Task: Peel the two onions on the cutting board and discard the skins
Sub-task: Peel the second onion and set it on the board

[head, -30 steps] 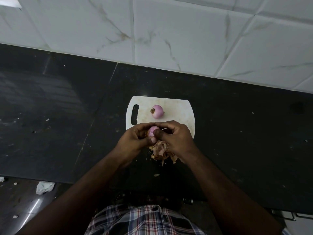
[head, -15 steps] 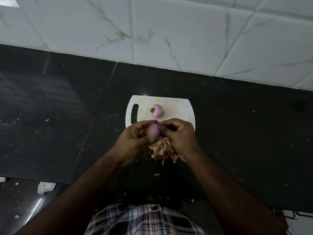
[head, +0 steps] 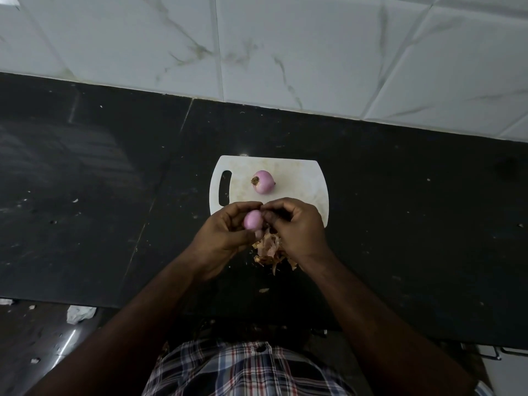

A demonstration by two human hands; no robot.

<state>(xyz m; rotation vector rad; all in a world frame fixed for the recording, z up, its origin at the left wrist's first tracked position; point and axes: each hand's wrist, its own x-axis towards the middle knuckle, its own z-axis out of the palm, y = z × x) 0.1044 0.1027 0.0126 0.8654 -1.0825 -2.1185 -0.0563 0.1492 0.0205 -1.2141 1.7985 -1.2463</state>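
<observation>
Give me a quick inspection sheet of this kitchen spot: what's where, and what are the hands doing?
Surface: black stone counter, speckled with small bits.
Job's things: white cutting board with one peeled onion on it; a second onion held above the board's near edge.
Clutter: pile of skins on the counter under the hands; one stray flake nearer the person.
Grips: left hand holds the second onion; right hand pinches at its top end.
Cables: nothing seen.
Surroundings: white marbled tile wall; crumpled paper on the floor.
</observation>
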